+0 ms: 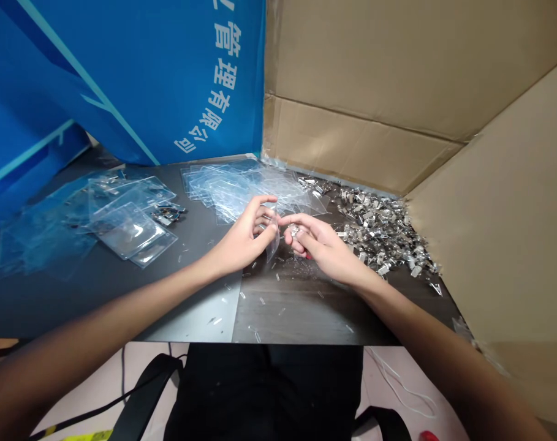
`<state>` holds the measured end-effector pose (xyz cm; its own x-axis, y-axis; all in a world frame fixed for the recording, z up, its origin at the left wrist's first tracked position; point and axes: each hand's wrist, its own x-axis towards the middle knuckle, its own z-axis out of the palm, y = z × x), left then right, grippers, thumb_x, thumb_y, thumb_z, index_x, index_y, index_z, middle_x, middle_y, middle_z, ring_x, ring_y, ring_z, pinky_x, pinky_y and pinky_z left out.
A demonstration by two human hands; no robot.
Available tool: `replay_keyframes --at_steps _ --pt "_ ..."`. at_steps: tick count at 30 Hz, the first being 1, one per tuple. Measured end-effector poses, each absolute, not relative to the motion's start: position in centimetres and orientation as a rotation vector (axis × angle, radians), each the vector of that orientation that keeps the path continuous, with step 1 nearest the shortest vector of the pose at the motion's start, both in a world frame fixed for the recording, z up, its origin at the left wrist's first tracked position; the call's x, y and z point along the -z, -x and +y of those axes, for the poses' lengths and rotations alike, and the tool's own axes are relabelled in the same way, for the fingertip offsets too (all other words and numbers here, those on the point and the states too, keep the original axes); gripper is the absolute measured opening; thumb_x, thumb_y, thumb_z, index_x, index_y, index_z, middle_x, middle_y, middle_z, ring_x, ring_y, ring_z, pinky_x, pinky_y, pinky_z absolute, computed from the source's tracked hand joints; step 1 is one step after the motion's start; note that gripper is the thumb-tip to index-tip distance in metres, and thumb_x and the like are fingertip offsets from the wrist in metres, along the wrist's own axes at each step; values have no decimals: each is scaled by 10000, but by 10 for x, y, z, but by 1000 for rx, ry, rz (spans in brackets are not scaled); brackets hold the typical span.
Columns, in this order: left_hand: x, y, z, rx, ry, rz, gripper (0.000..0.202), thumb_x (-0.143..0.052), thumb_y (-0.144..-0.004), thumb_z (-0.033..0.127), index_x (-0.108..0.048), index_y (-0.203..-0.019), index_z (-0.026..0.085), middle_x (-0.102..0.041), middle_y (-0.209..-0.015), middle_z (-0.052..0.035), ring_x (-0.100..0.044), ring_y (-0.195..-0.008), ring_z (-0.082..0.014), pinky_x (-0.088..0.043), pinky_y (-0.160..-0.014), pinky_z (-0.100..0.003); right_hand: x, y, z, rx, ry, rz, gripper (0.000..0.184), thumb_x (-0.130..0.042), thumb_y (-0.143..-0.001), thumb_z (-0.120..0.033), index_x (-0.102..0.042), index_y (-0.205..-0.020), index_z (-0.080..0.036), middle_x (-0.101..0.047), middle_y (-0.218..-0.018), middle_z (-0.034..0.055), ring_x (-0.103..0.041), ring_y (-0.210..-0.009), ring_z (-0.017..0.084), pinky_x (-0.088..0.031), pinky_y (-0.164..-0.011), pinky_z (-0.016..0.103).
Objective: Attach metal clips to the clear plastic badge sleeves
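Dark surface [76, 300] bounded by a blue banner [144, 79] with white characters at left and cardboard panels [397, 61] behind and at right. Clear plastic sleeves [131, 229] lie in loose stacks at left and back; a heap of metal clips [379, 229] fills the right corner; small clear scraps [260, 300] are scattered in front of my hands. My forearms enter from the lower corners, and my hands meet above the surface. My left hand [241, 236] pinches a tilted sleeve [272, 239] by its edge. My right hand [319, 245] pinches one small clip [295, 230] at the fingertips, right beside that sleeve. My fingers hide most of the clip; whether it touches the sleeve is unclear.
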<state>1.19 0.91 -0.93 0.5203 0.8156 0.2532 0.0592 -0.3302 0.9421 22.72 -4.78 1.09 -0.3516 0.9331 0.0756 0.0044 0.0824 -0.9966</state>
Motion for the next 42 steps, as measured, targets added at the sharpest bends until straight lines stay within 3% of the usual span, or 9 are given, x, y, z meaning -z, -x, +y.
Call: replay_keyframes --at_steps 4,7,13,18,30,42 --pt "8 -12 8 -905 -1749 731 469 -659 -1050 289 -460 -1474 271 -679 -1169 -79 -748 -993 -218 -617 -834 -371 -7 -226 -48 -1400 968 -1519 185 -573 -1090 -300 -666 -1238 -241 -630 -943 6 -460 -676 134 -376 -615 298" --pt "4 -11 7 -876 -1767 753 487 -690 -1034 304 -474 -1468 254 -666 -1170 -83 -725 -1053 -233 -596 -884 -387 -4 -227 -47 -1396 956 -1517 166 -609 -1111 -388 -656 -1144 -232 -611 -880 -7 -433 -647 125 -347 -585 288" --pt "4 -12 6 -856 -1730 759 541 -757 -988 363 -507 -1453 244 -640 -1153 -75 -680 -1042 -229 -555 -912 -396 -1 -227 -46 -1320 983 -1487 327 -687 -1089 -538 -654 -1026 -219 -500 -764 -50 -386 -623 119 -290 -559 276" --pt "2 -13 6 -906 -1666 765 579 -811 -925 378 -524 -1405 227 -627 -1109 -55 -663 -999 -215 -553 -914 -397 -8 -225 -48 -1440 937 -1457 413 -729 -1051 -616 -612 -972 -227 -482 -726 -70 -346 -592 101 -252 -545 267" --pt "-3 -13 5 -925 -1598 821 620 -911 -840 433 -567 -1315 230 -627 -1001 -22 -660 -902 -194 -563 -739 -317 -8 -224 -50 -1421 999 -1403 389 -759 -1022 -573 -605 -936 -226 -566 -704 -63 -390 -556 84 -280 -516 261" --pt "-2 -12 5 -861 -1604 831 561 -915 -861 498 -559 -1197 226 -574 -971 -8 -654 -833 -186 -595 -657 -324 -4 -223 -51 -1341 1102 -1388 349 -758 -1015 -524 -608 -909 -229 -570 -679 -65 -410 -533 88 -292 -502 262"
